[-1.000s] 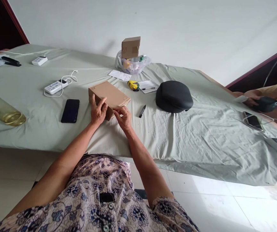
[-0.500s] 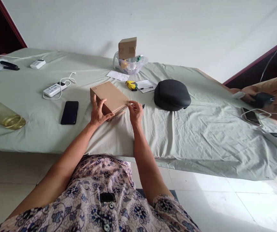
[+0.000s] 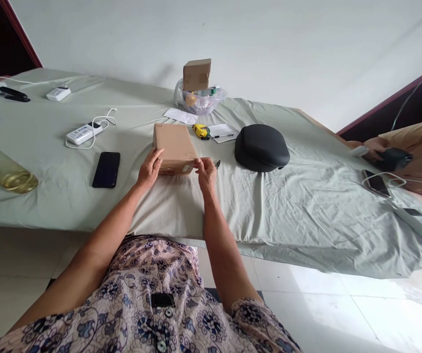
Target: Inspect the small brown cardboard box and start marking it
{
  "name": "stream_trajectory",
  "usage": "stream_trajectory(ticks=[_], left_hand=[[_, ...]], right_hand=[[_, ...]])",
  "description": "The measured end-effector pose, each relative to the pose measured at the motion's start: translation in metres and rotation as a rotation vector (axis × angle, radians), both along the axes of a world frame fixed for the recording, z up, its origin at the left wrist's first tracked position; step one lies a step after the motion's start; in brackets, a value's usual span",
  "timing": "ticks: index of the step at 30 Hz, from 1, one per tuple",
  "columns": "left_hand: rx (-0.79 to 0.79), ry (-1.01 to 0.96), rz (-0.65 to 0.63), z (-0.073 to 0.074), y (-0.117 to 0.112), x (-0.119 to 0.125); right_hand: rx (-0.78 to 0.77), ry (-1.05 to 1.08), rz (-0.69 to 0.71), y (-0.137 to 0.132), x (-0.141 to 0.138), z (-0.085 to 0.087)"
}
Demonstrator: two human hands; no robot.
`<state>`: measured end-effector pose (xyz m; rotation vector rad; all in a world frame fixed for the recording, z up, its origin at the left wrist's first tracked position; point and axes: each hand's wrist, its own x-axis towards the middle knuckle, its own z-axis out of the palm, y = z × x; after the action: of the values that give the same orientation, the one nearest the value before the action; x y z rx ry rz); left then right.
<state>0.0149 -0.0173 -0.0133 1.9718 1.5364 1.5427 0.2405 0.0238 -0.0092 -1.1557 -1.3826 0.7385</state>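
A flat brown cardboard box (image 3: 173, 142) lies on the pale green sheet (image 3: 269, 206) in front of me, its short end toward me. My left hand (image 3: 150, 169) grips its near left corner, fingers curled on the edge. My right hand (image 3: 206, 172) pinches the near right corner with thumb and fingers. A black marker (image 3: 217, 163) peeks out just behind my right hand.
A black phone (image 3: 106, 169) lies left of the box, a white power strip (image 3: 85, 132) behind it. A black case (image 3: 261, 147) sits to the right, a yellow tape measure (image 3: 201, 130) and a clear bowl (image 3: 200, 100) with a small box behind. A bottle (image 3: 1, 169) lies far left. Another person's hand (image 3: 376, 149) is far right.
The box has been turned from a slant so its short end now faces me. My right hand has moved to its near right corner, my left hand to the near left corner.
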Motion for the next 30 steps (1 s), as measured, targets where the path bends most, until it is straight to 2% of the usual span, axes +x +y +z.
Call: stream_trajectory(ticks=[8, 12, 16, 20, 24, 30], left_hand=[[0.007, 0.030, -0.060, -0.002, 0.005, -0.016], [-0.024, 0.064, -0.065, -0.003, 0.008, -0.022], [-0.064, 0.038, -0.092, -0.005, 0.009, -0.025], [-0.083, 0.025, -0.105, -0.009, 0.009, -0.021], [-0.079, 0.024, -0.040, -0.018, 0.011, -0.016], [-0.183, 0.004, 0.166, -0.037, 0.019, -0.018]], right_hand=[[-0.014, 0.007, 0.090, 0.007, 0.006, -0.005], [-0.040, -0.192, 0.103, 0.007, 0.013, -0.008], [-0.091, -0.493, 0.102, 0.007, 0.012, -0.014], [-0.022, -0.634, 0.065, 0.007, 0.008, -0.019], [-0.025, -0.677, 0.109, 0.006, 0.006, -0.018], [-0.062, -0.702, 0.179, 0.004, 0.001, -0.015]])
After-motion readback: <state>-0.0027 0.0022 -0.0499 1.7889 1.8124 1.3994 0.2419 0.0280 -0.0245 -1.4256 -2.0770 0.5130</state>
